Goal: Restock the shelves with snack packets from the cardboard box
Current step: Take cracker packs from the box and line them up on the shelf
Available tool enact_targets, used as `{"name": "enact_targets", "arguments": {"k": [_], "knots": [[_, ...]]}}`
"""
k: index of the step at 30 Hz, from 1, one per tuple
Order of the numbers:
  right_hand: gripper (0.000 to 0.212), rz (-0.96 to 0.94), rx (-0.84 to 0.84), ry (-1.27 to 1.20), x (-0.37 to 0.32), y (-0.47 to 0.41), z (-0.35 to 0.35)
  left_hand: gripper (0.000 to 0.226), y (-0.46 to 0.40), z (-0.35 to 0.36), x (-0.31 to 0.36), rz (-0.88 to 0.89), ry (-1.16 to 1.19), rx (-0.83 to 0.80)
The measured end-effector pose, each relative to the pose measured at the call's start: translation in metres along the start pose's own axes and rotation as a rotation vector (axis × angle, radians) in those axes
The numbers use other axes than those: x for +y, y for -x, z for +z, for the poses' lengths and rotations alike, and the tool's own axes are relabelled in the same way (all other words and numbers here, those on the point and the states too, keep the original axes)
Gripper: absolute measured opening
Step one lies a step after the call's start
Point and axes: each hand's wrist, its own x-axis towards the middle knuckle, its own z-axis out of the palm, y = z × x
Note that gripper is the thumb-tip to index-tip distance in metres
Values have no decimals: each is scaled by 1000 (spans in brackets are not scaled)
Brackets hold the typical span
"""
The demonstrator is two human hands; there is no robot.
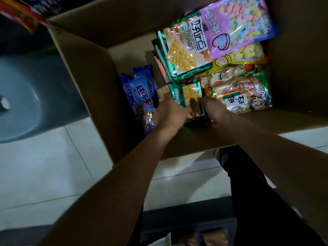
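Both hands reach into the box (85,82) for a green packet (190,94).

The left hand (170,110) and right hand (213,110) meet at the near end of the green packet, low in the box between the blue biscuit packs (140,93) on the left and the clear rice-cracker bags (243,93) on the right. Whether each grip is pinching the film or only pressing on it I cannot tell. The packet looks light, crinkly and slippery, its contents likely brittle, so the sealed edge seems the best hold. Counted: two blue packs, a stack of green packets (182,48) at the far side, one purple bag (237,25), one yellow bag (245,54).
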Motion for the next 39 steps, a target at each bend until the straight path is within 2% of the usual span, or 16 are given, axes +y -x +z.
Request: {"name": "enact_targets", "arguments": {"k": [2,5,8,10,13,16,18,20,21,24,26,28,31,33,36,39], "knots": [[38,67,10,-163,-4,-2,-1,59,11,12,15,29,-9,-113],[49,52,67,-272,-7,-7,-4,42,14,34,29,72,14,-356],[56,26,100,-261,-6,-9,-6,33,10,39,33,46,172,-366],[59,1,76,-178,-2,-9,-7,32,2,33,23,-66,329,-225],[49,-49,-5,-72,1,-10,-6,37,-19,21,-5,-310,551,-50],[63,-9,-16,-24,2,-16,-4,38,-34,10,-21,-538,949,-205],[58,-11,-16,-7,3,-24,-2,52,-43,10,-25,-587,1095,-342],[49,-6,-47,-50,6,-32,1,64,-56,16,-27,-582,1118,-413],[49,-2,-63,-85,6,-33,3,76,-64,22,-29,-575,1123,-446],[61,-11,-87,-167,9,-37,10,84,-81,40,-32,-557,1158,-508],[81,5,-76,-179,10,-39,12,79,-87,49,-34,-542,1146,-481],[86,3,-75,-228,11,-43,14,70,-91,54,-39,-509,1142,-488],[76,7,-114,-343,11,-51,15,71,-91,54,-44,-527,1155,-543],[79,61,-132,-414,12,-59,17,74,-90,53,-43,-542,1162,-578],[79,111,-86,-411,14,-73,21,69,-95,60,-46,-534,1164,-599],[74,120,-114,-445,19,-81,24,74,-98,67,-49,-517,1234,-675]]}}
